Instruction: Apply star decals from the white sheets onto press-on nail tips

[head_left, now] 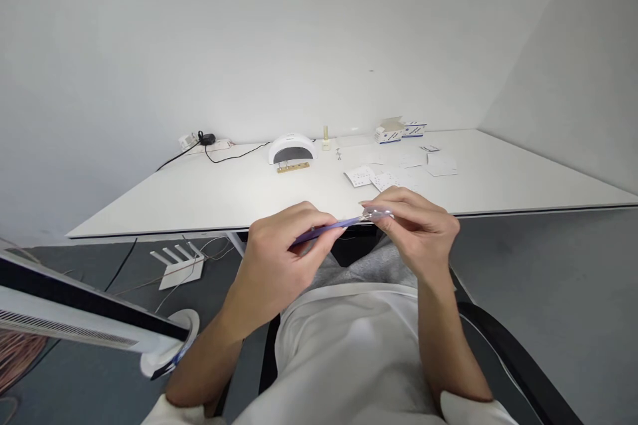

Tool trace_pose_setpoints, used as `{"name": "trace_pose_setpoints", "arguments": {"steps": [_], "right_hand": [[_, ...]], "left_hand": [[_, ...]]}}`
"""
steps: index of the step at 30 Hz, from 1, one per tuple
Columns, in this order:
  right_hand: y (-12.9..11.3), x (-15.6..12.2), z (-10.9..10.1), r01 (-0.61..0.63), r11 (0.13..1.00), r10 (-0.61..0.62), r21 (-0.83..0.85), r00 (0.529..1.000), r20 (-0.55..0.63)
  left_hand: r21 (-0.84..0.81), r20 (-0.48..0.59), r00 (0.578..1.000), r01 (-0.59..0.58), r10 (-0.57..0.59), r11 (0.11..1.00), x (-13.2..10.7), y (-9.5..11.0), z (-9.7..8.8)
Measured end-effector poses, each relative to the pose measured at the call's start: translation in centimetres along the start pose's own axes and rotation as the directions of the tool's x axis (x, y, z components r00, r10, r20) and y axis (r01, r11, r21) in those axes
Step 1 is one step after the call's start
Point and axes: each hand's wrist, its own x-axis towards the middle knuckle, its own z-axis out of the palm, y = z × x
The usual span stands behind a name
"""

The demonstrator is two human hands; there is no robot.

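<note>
My left hand (284, 252) is closed around a slim purple tool (326, 229) with a silvery tip, pinched between thumb and fingers and pointing right. The tool's exact kind is not clear. My right hand (416, 222) pinches a small clear, shiny piece (379, 212) between thumb and fingers. The tool's tip meets this piece or lies right beside it; I cannot tell if they touch. Both hands are raised above my lap, at the near edge of the white table (239, 202).
On the table stand a white nail lamp (292, 148), a wooden strip (293, 167), a small bottle (325, 139), printed cards (359, 176), paper sheets (441, 165) and small boxes (389, 132). A white router (182, 272) and a tower fan (90, 305) are at lower left.
</note>
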Motion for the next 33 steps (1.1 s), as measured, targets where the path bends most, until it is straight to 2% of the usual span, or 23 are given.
{"name": "trace_pose_setpoints", "arguments": {"steps": [17, 29, 33], "right_hand": [[0.0, 0.05, -0.13, -0.01, 1.0, 0.009, 0.029, 1.0, 0.018], [0.07, -0.02, 0.12, -0.032, 0.999, 0.033, 0.012, 0.999, -0.036], [0.26, -0.1, -0.03, -0.069, 0.996, 0.07, 0.053, 0.997, -0.025]], "left_hand": [[-0.011, 0.007, 1.0, -0.016, 0.016, 1.0, 0.07, -0.11, -0.01], [-0.042, 0.057, 0.998, 0.0, 0.003, 0.999, 0.1, -0.16, 0.09], [-0.059, 0.035, 0.999, -0.001, 0.003, 0.998, 0.23, 0.01, -0.32]]}}
